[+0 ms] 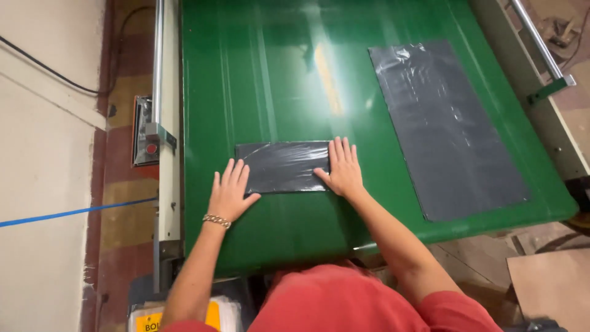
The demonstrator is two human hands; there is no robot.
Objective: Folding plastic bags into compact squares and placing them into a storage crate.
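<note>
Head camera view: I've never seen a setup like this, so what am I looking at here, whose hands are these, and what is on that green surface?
There is one picture, taken by a camera worn on a person's head, looking down at that person's own two bare hands. No robot is involved. The wide glossy green surface looks like a machine belt or work table, with metal rails along both sides.

Two things lie on it. A small folded dark grey plastic sheet lies flat in front of the person. The left hand, which wears a chain bracelet, lies flat, fingers spread, on its left end. The right hand lies flat on its right end. Neither hand grips anything; both lie open. A larger flat dark grey plastic sheet lies apart, untouched, to the right.
</note>
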